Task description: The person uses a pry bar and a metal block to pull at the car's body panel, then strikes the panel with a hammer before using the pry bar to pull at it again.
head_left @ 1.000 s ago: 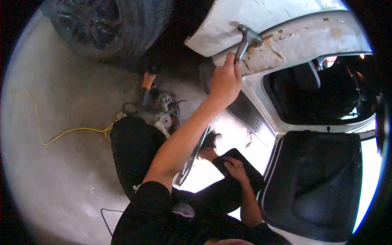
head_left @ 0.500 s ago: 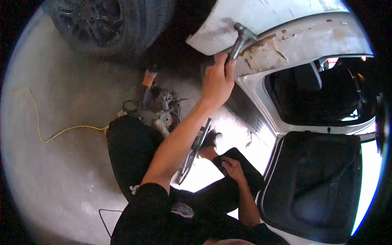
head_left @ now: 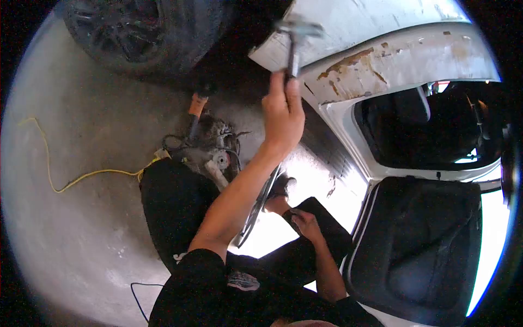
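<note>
My left hand is closed around the handle of a hammer, its head blurred and raised in front of the white car panel. Beside that panel runs the car's sill, with scraped paint and brown patches. Lower down, my right hand rests on my dark trouser leg by the shin. Its fingers are curled together, and I cannot tell what is in them.
On the floor lie a power tool with an orange part, a dusty tool with a round disc and a yellow cord. A car wheel stands at upper left. The open car door is to the right.
The hammer has swung away from the sill, up and to the left, with my left hand shifting slightly left. My right hand stays nearly in place on the leg.
</note>
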The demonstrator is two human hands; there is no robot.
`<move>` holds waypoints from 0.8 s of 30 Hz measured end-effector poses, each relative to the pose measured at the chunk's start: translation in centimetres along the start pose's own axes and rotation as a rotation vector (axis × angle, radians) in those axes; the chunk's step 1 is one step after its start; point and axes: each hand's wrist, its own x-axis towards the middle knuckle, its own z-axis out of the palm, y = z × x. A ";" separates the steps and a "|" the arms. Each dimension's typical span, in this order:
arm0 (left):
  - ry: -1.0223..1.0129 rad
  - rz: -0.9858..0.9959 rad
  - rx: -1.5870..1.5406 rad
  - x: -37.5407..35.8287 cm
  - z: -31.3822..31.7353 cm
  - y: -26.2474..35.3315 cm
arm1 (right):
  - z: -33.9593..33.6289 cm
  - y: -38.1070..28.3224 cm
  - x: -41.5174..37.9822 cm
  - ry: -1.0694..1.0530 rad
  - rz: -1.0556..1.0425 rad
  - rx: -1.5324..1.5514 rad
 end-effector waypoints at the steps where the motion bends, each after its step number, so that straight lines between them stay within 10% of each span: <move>1: -0.001 -0.006 0.000 -0.2 0.3 -0.2 | -0.1 -0.3 -0.2 -0.008 0.040 -0.004; 3: 0.145 0.155 0.088 0.2 1.4 -1.0 | 1.0 2.6 -0.6 -0.042 0.088 0.065; 4: -0.120 0.180 0.332 0.5 1.8 -1.2 | 1.2 2.7 -0.5 -0.076 0.137 0.135; 20: -0.164 0.036 0.071 -0.8 2.2 -3.6 | 2.3 3.7 0.2 -0.194 0.174 -0.034; 24: -0.046 -0.080 -0.026 -3.1 2.4 -5.9 | 0.7 -1.6 1.7 0.072 0.015 0.222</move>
